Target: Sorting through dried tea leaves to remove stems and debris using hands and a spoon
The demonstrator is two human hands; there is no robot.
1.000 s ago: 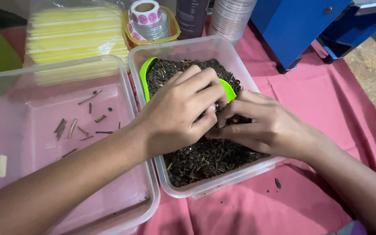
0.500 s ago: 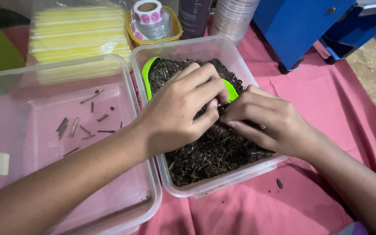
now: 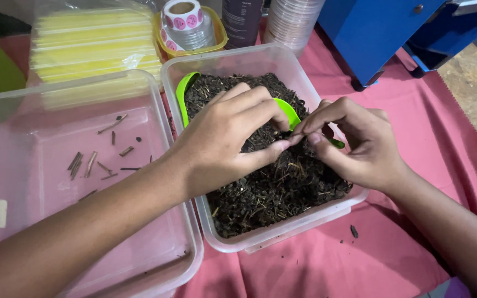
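A clear plastic tub (image 3: pixel 305 72) holds dark dried plant matter (image 3: pixel 271 193) with a green scoop (image 3: pixel 182 96) half buried in it. My left hand (image 3: pixel 227 138) reaches in from the left and rests on the heap, thumb and fingers curled around a clump. My right hand (image 3: pixel 360 146) comes from the right, index and thumb pinched together right at the left hand's fingertips. What sits in that pinch is too small to make out. Both hands hide the middle of the scoop.
A second clear tub (image 3: pixel 56 99) on the left holds several small brown twigs (image 3: pixel 97 157). Behind stand a stack of yellow sheets in plastic (image 3: pixel 84 41), a roll of stickers (image 3: pixel 183 16) in a yellow tray, stacked clear lids (image 3: pixel 291 22) and a blue cabinet (image 3: pixel 382 33). A pink cloth (image 3: pixel 415 138) covers the table.
My right hand has drawn its fingers out from under the left hand and now pinches beside the left fingertips. The left hand has stayed on the heap.
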